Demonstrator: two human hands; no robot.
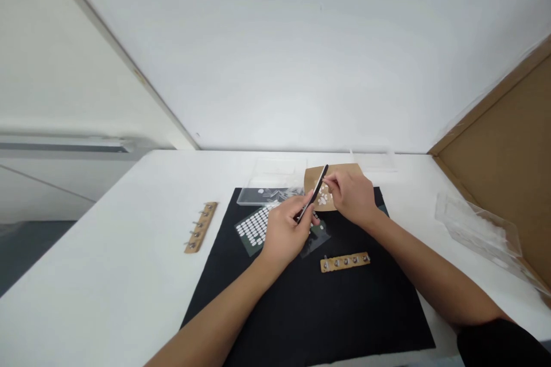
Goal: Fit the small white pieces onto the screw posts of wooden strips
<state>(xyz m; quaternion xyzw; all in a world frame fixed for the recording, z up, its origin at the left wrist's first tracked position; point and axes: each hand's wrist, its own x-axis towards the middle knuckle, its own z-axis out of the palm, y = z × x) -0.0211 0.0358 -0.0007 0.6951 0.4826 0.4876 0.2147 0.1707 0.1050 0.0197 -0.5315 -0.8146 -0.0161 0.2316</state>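
My left hand (284, 232) is closed around a thin black nail file (316, 189) that points up and to the right. My right hand (350, 195) pinches something tiny against the file's upper end; I cannot make it out. Both hands hover over a black mat (310, 309). Behind them lies a brown card (312, 180) with small white pieces on it. A dark sheet of white nail tips (252, 226) lies left of my left hand. A wooden strip with metal studs (345, 262) rests on the mat just below my hands.
A second wooden strip with studs (200, 227) lies on the white table (107, 275) to the left. Clear plastic boxes sit at the back (271, 180) and at the right (477, 229). A brown cardboard panel (508, 166) stands on the right.
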